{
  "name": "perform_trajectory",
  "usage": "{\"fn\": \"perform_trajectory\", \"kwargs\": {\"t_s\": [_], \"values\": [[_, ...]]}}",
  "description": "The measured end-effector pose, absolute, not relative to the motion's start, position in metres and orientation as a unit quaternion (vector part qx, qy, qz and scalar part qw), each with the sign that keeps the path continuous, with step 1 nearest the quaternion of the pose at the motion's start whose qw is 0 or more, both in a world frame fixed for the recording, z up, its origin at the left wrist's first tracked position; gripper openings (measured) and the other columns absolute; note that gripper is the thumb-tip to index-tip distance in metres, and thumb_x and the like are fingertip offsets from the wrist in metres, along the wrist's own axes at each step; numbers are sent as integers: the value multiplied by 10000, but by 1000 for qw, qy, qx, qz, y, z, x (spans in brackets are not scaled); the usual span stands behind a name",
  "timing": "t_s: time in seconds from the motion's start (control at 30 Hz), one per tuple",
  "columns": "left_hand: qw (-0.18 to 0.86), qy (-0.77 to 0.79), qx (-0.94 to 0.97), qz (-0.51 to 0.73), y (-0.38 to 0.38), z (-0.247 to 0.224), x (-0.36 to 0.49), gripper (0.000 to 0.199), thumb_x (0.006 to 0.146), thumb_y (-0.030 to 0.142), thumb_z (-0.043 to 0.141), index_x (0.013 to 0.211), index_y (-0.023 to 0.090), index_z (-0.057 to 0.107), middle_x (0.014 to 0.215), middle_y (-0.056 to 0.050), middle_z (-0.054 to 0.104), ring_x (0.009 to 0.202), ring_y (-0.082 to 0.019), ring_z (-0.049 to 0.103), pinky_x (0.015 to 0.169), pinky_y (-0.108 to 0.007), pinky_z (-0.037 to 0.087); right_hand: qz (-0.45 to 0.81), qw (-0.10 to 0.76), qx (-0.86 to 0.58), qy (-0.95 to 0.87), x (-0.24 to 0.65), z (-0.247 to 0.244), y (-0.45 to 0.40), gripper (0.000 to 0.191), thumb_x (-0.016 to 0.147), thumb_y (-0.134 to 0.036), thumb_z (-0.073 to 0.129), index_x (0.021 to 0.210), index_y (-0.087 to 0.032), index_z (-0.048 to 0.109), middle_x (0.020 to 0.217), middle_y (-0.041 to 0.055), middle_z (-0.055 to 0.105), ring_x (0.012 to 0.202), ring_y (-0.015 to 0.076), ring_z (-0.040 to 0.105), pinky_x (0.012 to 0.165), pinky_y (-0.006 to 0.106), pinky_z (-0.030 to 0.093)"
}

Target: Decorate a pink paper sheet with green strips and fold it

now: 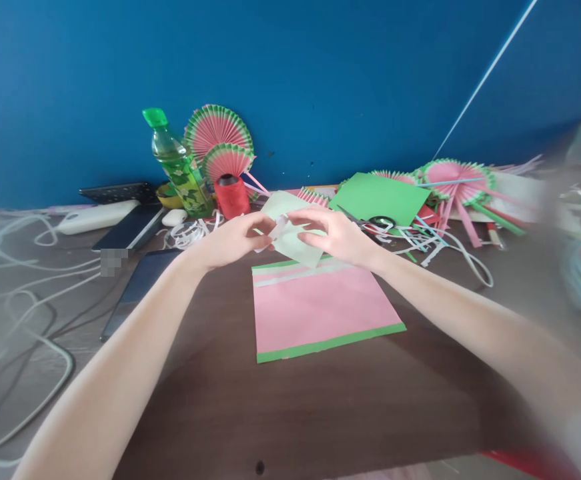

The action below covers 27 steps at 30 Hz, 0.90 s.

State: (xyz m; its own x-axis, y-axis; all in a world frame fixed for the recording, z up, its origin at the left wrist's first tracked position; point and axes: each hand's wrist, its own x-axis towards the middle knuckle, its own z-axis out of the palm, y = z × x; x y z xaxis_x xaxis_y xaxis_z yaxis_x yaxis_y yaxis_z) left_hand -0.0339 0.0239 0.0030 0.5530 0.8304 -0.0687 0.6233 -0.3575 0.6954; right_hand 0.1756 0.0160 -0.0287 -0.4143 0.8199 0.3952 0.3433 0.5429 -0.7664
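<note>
A rectangular pink paper sheet [320, 303] lies flat on the dark brown wooden tabletop [300, 407], in front of the person and below both hands. A darker green paper band [330, 343] borders its near edge, another narrow green strip shows at its far edge, and a whitish stripe [290, 276] crosses the pink just inside that far edge. A pale green square-cornered paper [303, 252] sits at an angle beyond it, one corner overlapping the far border; a small whitish strip [278, 227] shows in front of it, between the two hands.

Both forearms are bare and reach forward from the lower corners, converging above the pale paper. The left hand [233, 239] is turned inward, its fingers bent and the fingertips at the whitish strip; the grip is narrow, but whether it pinches the strip I cannot tell. The right hand [340, 235] comes in from the other side, back upward, wrist slightly bent. Its forefinger reaches to the strip while the thumb stays apart from it over the pale green paper, leaving the grip partly spread; whether it has hold of anything cannot be told.
</note>
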Motion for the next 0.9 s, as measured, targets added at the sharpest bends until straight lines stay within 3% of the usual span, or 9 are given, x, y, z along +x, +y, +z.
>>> {"fn": "perform_trajectory", "kwargs": {"t_s": [0.1, 0.2, 0.4, 0.6, 0.77, 0.9], "values": [[413, 414, 797, 150, 23, 1, -31, 254, 752, 289, 506, 987, 191, 495, 1084, -37, 623, 1001, -183, 568, 840, -298, 412, 331, 410, -404, -748, 175, -33, 19, 455, 727, -172, 564, 1180, -211, 537, 1274, 89, 488, 1089, 222, 533, 937, 408, 420], [449, 384, 794, 143, 24, 0, -32, 244, 745, 257, 506, 979, 194, 479, 1062, -40, 639, 1035, -181, 561, 886, -319, 394, 406, 407, -439, -691, 177, -34, 22, 506, 732, -163, 538, 1235, -183, 490, 1293, 109, 477, 1062, 232, 552, 921, 418, 428], [436, 380, 808, 113, 23, -1, -32, 216, 704, 271, 511, 901, 186, 484, 951, -21, 637, 967, -186, 573, 854, -307, 410, 479, 420, -420, -646, 179, -34, 26, 374, 730, -109, 494, 1091, -135, 585, 1172, 112, 586, 1008, 200, 589, 921, 384, 436], [378, 431, 813, 99, 20, -4, -23, 316, 805, 452, 385, 823, 181, 546, 835, -14, 632, 855, -177, 567, 813, -291, 399, 459, 404, -401, -682, 174, -32, 21, 334, 743, -164, 544, 1068, -118, 610, 1172, 116, 590, 1049, 198, 569, 934, 360, 426], [412, 430, 795, 118, 16, -5, -16, 227, 797, 342, 398, 853, 175, 541, 856, -26, 660, 878, -172, 573, 828, -291, 396, 424, 407, -385, -712, 175, -32, 18, 290, 766, -191, 530, 1033, -169, 642, 1145, 82, 607, 989, 184, 589, 909, 378, 435], [437, 433, 777, 135, 14, -8, -13, 200, 769, 281, 404, 885, 163, 517, 728, -10, 627, 703, -150, 572, 758, -291, 416, 358, 434, -388, -730, 175, -31, 15, 201, 765, -233, 553, 912, -181, 680, 1123, 76, 599, 982, 181, 575, 850, 335, 452]]}}
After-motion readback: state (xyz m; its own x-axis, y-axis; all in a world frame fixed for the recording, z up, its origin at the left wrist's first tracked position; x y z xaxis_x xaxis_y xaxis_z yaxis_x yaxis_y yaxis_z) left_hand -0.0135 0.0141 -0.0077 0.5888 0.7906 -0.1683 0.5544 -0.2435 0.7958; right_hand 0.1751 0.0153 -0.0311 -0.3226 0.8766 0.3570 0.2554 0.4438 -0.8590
